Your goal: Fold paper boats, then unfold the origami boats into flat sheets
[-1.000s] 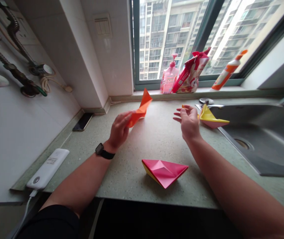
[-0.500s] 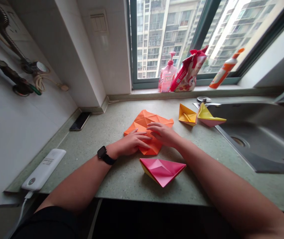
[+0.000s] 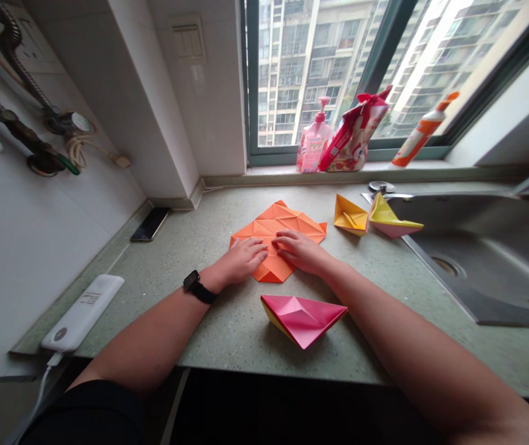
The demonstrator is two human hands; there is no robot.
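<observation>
A creased orange paper sheet (image 3: 283, 232) lies unfolded and flat on the speckled green countertop (image 3: 218, 321). My left hand (image 3: 241, 259) rests flat on its near left part, fingers stretched out. My right hand (image 3: 301, 250) presses flat on its near right part, fingers also extended. A folded pink paper boat (image 3: 304, 318) sits just in front of my hands. Two more folded boats, an orange-yellow boat (image 3: 350, 216) and a yellow-and-pink boat (image 3: 392, 219), stand to the right beside the sink.
A steel sink (image 3: 487, 247) fills the right side. On the windowsill stand a pink pump bottle (image 3: 313, 139), a red bag (image 3: 355, 133) and an orange-capped bottle (image 3: 424, 133). A phone (image 3: 151, 224) and a white power bank (image 3: 83, 312) lie at the left.
One second ago my left hand held the folded orange paper in the air. The paper now lies opened flat on the counter, with both hands pressing on it.
</observation>
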